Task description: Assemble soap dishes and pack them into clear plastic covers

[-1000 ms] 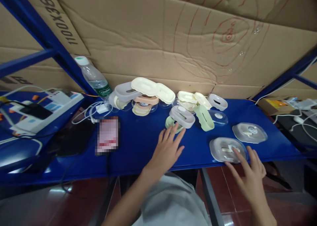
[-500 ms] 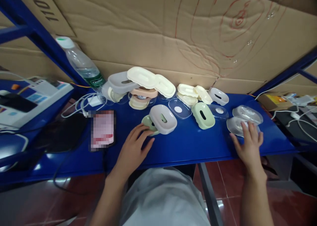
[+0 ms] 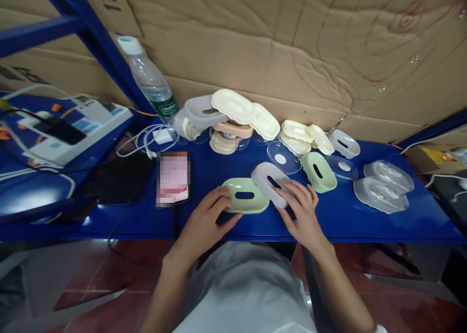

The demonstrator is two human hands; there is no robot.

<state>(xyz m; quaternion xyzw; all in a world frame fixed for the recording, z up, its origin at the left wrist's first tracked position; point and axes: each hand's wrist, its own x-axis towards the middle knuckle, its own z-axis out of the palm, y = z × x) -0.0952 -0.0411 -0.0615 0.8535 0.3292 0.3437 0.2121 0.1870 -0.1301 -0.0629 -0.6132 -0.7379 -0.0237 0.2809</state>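
Observation:
In the head view, my left hand (image 3: 209, 219) is closed on the left end of a pale green soap dish (image 3: 251, 207) with a slot in its bottom. My right hand (image 3: 302, 215) grips the right end of a light grey soap dish (image 3: 265, 175), thumb below and fingers over the rim. This grey dish is tilted, and its left part overlaps the green dish's right end. Just beyond my right hand stands another green soap dish (image 3: 325, 178). A clear lid (image 3: 292, 164) with a round white sticker lies behind the two dishes.
Cream trays (image 3: 233, 105) and more dishes are stacked along the cardboard wall (image 3: 233, 46). Two clear-lidded boxes (image 3: 379, 197) stand at right. To the left are a phone (image 3: 173, 177), a water bottle (image 3: 151, 80), a white cable (image 3: 134, 141) and a power strip (image 3: 76, 131).
My right hand has left the clear-lidded box and come left onto the grey dish. The grey dish has shifted right, uncovering most of the green one. The camera view has turned.

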